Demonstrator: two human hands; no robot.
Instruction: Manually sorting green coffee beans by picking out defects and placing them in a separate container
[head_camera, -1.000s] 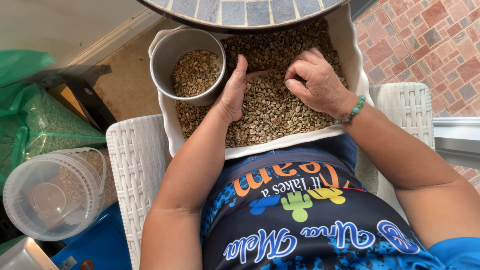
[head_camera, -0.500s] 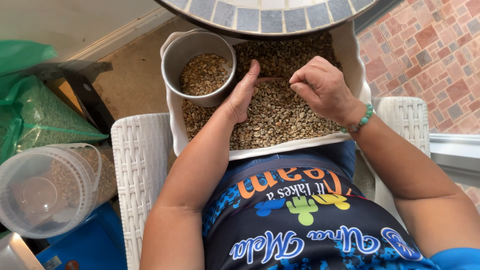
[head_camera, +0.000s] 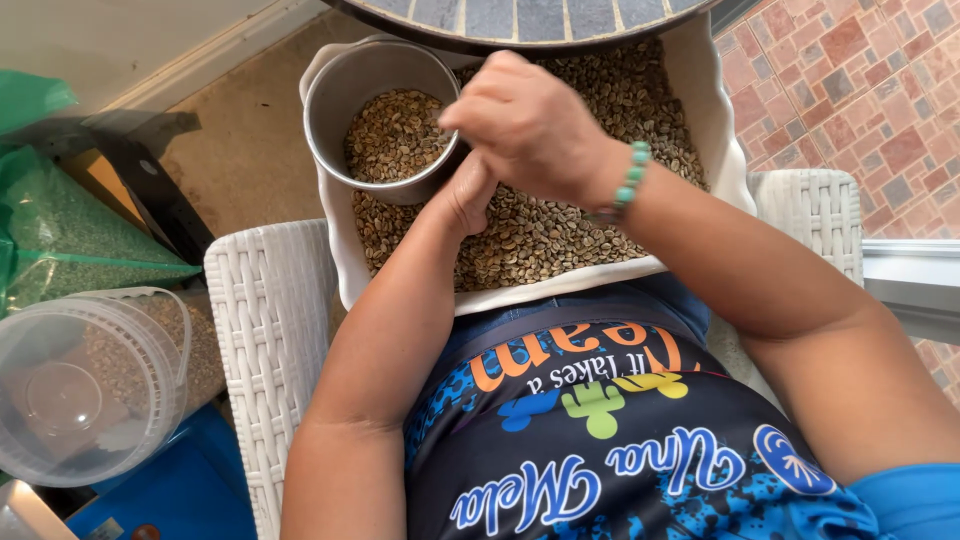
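Pale green coffee beans (head_camera: 540, 235) fill the white tray (head_camera: 345, 270) on the lap; left hand (head_camera: 468, 192) rests open among them, right hand (head_camera: 525, 125) pinched closed at the metal cup's (head_camera: 340, 90) rim, seemingly dropping picked beans in.

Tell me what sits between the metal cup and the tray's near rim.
In the head view, loose pale beans cover that stretch of the white tray, and the left hand rests on them just below the metal cup.

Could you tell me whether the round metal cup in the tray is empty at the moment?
No, the metal cup holds a layer of pale beans, and it sits in the white tray beside the right hand.
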